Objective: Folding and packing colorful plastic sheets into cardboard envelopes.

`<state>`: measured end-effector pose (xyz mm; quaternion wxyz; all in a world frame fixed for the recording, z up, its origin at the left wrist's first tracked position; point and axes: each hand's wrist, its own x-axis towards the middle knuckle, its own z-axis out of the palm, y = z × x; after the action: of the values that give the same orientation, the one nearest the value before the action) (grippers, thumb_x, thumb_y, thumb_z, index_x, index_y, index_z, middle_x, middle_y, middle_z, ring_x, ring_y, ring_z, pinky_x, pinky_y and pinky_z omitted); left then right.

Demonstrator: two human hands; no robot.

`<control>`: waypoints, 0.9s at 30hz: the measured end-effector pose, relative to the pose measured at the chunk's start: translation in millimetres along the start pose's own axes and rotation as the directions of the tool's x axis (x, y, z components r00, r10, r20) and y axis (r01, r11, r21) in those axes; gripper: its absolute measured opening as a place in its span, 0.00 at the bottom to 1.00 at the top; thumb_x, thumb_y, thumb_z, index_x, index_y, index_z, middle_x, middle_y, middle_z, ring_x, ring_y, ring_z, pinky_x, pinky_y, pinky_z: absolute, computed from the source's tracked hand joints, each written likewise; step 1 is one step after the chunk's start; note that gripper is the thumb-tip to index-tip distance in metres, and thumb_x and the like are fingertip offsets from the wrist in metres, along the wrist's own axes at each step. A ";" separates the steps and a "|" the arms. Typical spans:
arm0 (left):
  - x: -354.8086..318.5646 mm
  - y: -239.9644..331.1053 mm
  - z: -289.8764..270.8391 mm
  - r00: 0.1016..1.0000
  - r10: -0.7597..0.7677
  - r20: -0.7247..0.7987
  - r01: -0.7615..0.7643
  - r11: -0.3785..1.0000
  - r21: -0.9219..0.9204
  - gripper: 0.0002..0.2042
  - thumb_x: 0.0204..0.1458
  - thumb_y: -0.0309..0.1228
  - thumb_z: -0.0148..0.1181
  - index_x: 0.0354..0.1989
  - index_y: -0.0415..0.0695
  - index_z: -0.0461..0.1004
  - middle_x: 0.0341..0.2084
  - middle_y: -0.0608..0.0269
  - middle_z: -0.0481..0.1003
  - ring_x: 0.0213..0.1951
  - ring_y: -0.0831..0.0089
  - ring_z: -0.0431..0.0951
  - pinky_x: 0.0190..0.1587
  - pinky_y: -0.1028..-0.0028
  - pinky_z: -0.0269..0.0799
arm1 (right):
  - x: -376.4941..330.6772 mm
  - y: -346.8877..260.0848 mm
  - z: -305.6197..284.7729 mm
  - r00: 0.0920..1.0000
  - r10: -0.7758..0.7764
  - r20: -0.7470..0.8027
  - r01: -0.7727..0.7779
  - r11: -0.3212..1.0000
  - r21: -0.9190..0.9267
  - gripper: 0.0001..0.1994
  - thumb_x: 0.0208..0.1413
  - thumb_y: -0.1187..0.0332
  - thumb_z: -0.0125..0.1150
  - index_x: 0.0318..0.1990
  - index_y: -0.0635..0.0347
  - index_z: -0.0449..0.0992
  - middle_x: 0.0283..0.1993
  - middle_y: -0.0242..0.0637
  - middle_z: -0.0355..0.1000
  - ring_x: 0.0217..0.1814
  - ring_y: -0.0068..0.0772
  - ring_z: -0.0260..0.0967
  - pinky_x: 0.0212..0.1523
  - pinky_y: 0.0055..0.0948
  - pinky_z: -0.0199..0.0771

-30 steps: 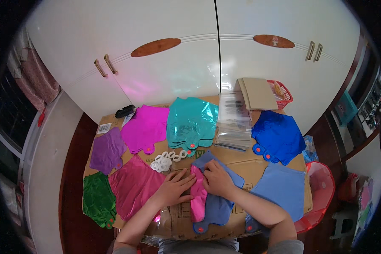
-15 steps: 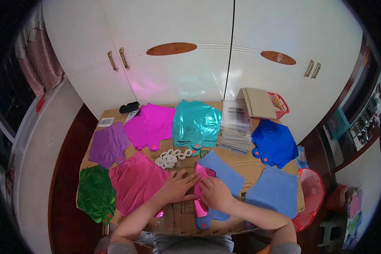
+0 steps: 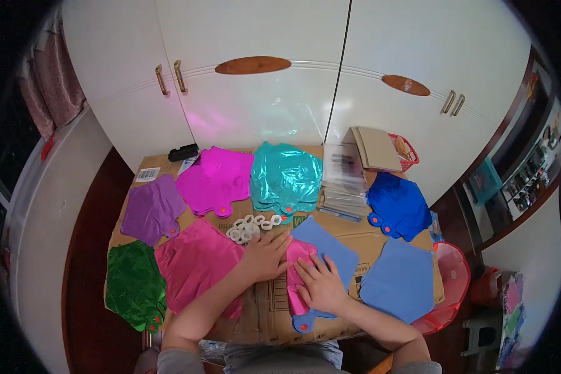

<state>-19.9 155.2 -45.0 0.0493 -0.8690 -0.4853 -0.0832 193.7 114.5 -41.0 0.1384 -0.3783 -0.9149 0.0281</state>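
At the back right, a red basket (image 3: 412, 163) holds tan items (image 3: 405, 149), partly hidden behind leaning cardboard (image 3: 377, 148); a red tub (image 3: 454, 277) stands beside the counter (image 3: 265, 321), its contents unclear; the left hand (image 3: 267, 254) lies flat with its grip released, fingers extended at the left edge of a folded pink sheet (image 3: 298, 300); the right hand (image 3: 323, 288) has its grip released too, spread fingers resting on that sheet; the pink sheet lies over a blue sheet (image 3: 330, 243), near the counter's front middle; white rings (image 3: 246, 234) lie just beyond the left hand.
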 end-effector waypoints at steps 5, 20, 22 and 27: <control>7.0 -3.9 4.3 1.000 0.003 -0.022 -0.002 0.999 0.037 0.33 0.47 0.54 0.53 0.58 0.45 0.65 0.60 0.65 0.61 0.56 0.63 0.62 0.52 0.60 0.58 | 0.1 0.9 2.9 1.000 0.009 -0.003 -0.009 1.000 0.011 0.25 0.52 0.57 0.53 0.57 0.57 0.66 0.58 0.40 0.63 0.65 0.45 0.53 0.64 0.54 0.43; -34.7 33.3 -21.8 0.958 0.209 0.196 -0.186 0.974 -0.127 0.59 0.31 0.71 0.53 0.64 0.35 0.47 0.65 0.46 0.46 0.67 0.47 0.42 0.63 0.44 0.37 | -1.7 4.2 3.3 0.994 0.030 0.106 -0.038 0.997 0.073 0.33 0.48 0.49 0.56 0.59 0.59 0.63 0.63 0.41 0.57 0.69 0.47 0.45 0.62 0.71 0.33; -37.8 37.8 -22.6 0.950 0.215 0.229 -0.188 0.973 -0.133 0.60 0.31 0.72 0.53 0.64 0.32 0.45 0.65 0.43 0.46 0.67 0.46 0.41 0.64 0.46 0.36 | -1.4 4.4 1.1 0.990 0.024 0.136 -0.033 0.997 0.066 0.36 0.46 0.46 0.57 0.59 0.59 0.62 0.64 0.40 0.56 0.70 0.48 0.44 0.62 0.71 0.32; -29.1 32.2 -22.5 0.934 0.246 0.258 -0.217 0.967 -0.136 0.61 0.31 0.73 0.51 0.63 0.29 0.46 0.64 0.40 0.48 0.67 0.52 0.43 0.66 0.51 0.36 | -1.6 6.2 0.8 0.988 0.011 0.156 -0.022 0.997 0.069 0.40 0.43 0.40 0.56 0.60 0.59 0.61 0.65 0.41 0.54 0.71 0.50 0.41 0.62 0.71 0.30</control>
<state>-9.7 110.2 -28.6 -0.0543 -0.9246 -0.3766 0.0185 198.8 117.9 -43.1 0.0795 -0.3773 -0.9182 0.0909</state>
